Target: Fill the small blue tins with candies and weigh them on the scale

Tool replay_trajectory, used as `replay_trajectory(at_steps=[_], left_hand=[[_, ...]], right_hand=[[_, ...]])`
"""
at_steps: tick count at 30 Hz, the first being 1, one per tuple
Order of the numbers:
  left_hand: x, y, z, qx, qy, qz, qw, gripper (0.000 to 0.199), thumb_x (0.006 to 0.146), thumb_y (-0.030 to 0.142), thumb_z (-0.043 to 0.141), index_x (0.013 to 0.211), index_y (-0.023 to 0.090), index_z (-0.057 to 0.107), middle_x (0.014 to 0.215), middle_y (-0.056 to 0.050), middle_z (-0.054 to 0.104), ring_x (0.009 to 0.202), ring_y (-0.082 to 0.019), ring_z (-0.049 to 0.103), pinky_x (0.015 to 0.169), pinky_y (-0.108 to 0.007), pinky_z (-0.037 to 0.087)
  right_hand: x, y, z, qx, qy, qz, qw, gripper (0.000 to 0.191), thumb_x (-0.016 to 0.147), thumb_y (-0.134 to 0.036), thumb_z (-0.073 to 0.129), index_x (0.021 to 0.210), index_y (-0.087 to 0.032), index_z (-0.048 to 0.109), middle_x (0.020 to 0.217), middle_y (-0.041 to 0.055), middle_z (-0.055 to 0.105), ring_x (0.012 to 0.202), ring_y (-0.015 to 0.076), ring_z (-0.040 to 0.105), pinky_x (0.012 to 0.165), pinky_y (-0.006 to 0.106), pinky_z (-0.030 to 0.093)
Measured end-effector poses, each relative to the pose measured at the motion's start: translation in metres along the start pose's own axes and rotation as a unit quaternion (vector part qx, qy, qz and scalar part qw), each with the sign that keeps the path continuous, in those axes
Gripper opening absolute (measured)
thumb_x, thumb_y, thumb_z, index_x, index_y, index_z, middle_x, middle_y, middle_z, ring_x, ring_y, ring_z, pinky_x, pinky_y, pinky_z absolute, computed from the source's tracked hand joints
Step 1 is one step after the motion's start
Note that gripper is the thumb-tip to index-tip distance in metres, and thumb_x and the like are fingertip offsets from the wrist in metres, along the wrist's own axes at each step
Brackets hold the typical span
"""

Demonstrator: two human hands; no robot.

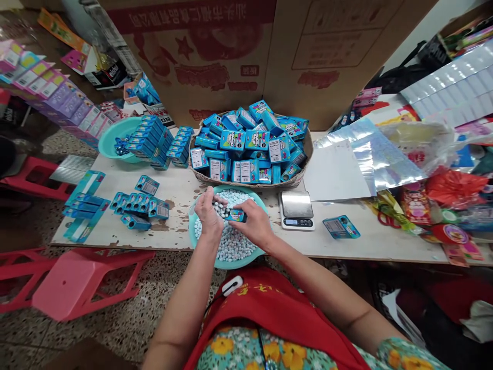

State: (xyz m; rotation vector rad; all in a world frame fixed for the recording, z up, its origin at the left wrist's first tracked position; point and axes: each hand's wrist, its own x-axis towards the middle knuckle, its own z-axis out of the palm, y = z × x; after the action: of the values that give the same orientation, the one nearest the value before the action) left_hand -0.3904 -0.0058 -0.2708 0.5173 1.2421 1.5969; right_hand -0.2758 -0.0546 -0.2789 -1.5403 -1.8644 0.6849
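My right hand [252, 221] grips a small blue candy box [235, 215] over the bowl, its left end turned toward my other hand. My left hand [209, 211] is cupped around a few small pale candies [220, 208], right beside the end of that box. Beneath both hands sits a turquoise bowl [227, 264], full of loose white and pale-blue candies [236, 242]. Part of the bowl's left side is hidden by my left hand and wrist.
Behind the bowl stands a basket [246, 184] heaped with blue boxes. A small digital scale [296, 209] lies to the right, with a lone blue box [341, 226] farther right. Several boxes [140, 203] are grouped at left. A pink stool [73, 282] stands front left.
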Motion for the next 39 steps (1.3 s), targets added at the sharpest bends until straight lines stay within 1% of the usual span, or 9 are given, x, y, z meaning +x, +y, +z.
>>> replay_trajectory(at_steps=[4, 9, 12, 16, 18, 24, 29, 33, 39], left_hand=[[-0.001, 0.0, 0.004, 0.011, 0.024, 0.01, 1.0, 0.031, 0.069, 0.04, 0.067, 0.067, 0.016, 0.049, 0.061, 0.003, 0.055, 0.044, -0.009, 0.052, 0.042, -0.021, 0.037], [-0.003, 0.001, 0.016, 0.028, 0.002, 0.045, 0.999, 0.03, 0.073, 0.039, 0.065, 0.066, 0.016, 0.048, 0.058, 0.004, 0.05, 0.045, -0.009, 0.052, 0.043, -0.022, 0.038], [-0.004, 0.001, 0.025, 0.02, 0.019, 0.045, 0.999, 0.028, 0.071, 0.038, 0.066, 0.068, 0.016, 0.05, 0.062, 0.003, 0.053, 0.047, -0.009, 0.053, 0.045, -0.023, 0.041], [-0.008, 0.001, 0.031, 0.026, 0.031, 0.069, 0.997, 0.028, 0.073, 0.039, 0.065, 0.068, 0.017, 0.048, 0.054, 0.005, 0.05, 0.048, -0.01, 0.053, 0.047, -0.023, 0.043], [-0.011, 0.002, 0.032, 0.029, 0.039, 0.082, 0.996, 0.027, 0.073, 0.038, 0.064, 0.069, 0.017, 0.048, 0.051, 0.005, 0.047, 0.047, -0.01, 0.052, 0.048, -0.023, 0.043], [-0.012, 0.009, 0.033, 0.035, 0.049, 0.076, 0.995, 0.03, 0.071, 0.041, 0.066, 0.076, 0.017, 0.048, 0.06, 0.004, 0.053, 0.051, -0.01, 0.056, 0.05, -0.022, 0.043], [-0.003, 0.008, 0.032, 0.053, 0.063, 0.072, 0.994, 0.031, 0.073, 0.042, 0.065, 0.07, 0.017, 0.046, 0.054, 0.006, 0.046, 0.048, -0.008, 0.05, 0.048, -0.02, 0.04], [0.002, 0.004, 0.031, 0.05, 0.042, 0.099, 0.993, 0.029, 0.075, 0.041, 0.063, 0.072, 0.018, 0.047, 0.056, 0.006, 0.045, 0.049, -0.007, 0.047, 0.047, -0.018, 0.036], [0.007, -0.005, 0.024, 0.044, 0.054, 0.062, 0.996, 0.028, 0.077, 0.038, 0.063, 0.069, 0.018, 0.046, 0.054, 0.005, 0.045, 0.044, -0.006, 0.044, 0.041, -0.018, 0.031]], right_hand=[[0.002, 0.003, -0.004, -0.003, -0.005, -0.04, 0.999, 0.035, 0.069, -0.029, 0.077, 0.101, -0.019, 0.065, 0.092, 0.0052, 0.062, 0.09, 0.022, 0.058, 0.077, 0.033, 0.045], [0.008, 0.005, -0.014, 0.006, 0.015, -0.046, 0.999, 0.032, 0.071, -0.027, 0.075, 0.1, -0.019, 0.065, 0.093, 0.0058, 0.062, 0.091, 0.0218, 0.057, 0.078, 0.033, 0.044], [0.012, 0.008, -0.017, 0.017, 0.005, -0.058, 0.998, 0.029, 0.07, -0.027, 0.075, 0.097, -0.02, 0.065, 0.091, 0.0049, 0.062, 0.089, 0.0214, 0.058, 0.077, 0.032, 0.044], [0.016, 0.015, -0.024, 0.05, -0.007, -0.059, 0.997, 0.033, 0.07, -0.03, 0.077, 0.099, -0.019, 0.065, 0.092, 0.0043, 0.062, 0.09, 0.0206, 0.058, 0.076, 0.031, 0.044], [0.018, 0.016, -0.028, 0.051, -0.01, -0.068, 0.996, 0.033, 0.07, -0.029, 0.077, 0.099, -0.019, 0.065, 0.091, 0.0043, 0.061, 0.088, 0.0205, 0.058, 0.075, 0.031, 0.043], [0.022, 0.01, -0.034, 0.06, -0.003, -0.091, 0.994, 0.034, 0.07, -0.029, 0.077, 0.1, -0.02, 0.065, 0.092, 0.0046, 0.061, 0.09, 0.0208, 0.057, 0.077, 0.031, 0.043], [0.028, 0.01, -0.029, 0.065, -0.012, -0.068, 0.996, 0.029, 0.073, -0.031, 0.075, 0.099, -0.021, 0.065, 0.091, 0.0042, 0.062, 0.089, 0.0208, 0.058, 0.077, 0.032, 0.043], [0.031, 0.013, -0.027, 0.074, 0.001, -0.07, 0.995, 0.035, 0.073, -0.031, 0.075, 0.105, -0.022, 0.064, 0.096, 0.0047, 0.062, 0.095, 0.0219, 0.057, 0.081, 0.034, 0.043], [0.032, 0.021, -0.017, 0.096, -0.016, -0.042, 0.994, 0.033, 0.072, -0.029, 0.076, 0.102, -0.021, 0.065, 0.094, 0.0047, 0.063, 0.092, 0.0212, 0.058, 0.079, 0.033, 0.045]])
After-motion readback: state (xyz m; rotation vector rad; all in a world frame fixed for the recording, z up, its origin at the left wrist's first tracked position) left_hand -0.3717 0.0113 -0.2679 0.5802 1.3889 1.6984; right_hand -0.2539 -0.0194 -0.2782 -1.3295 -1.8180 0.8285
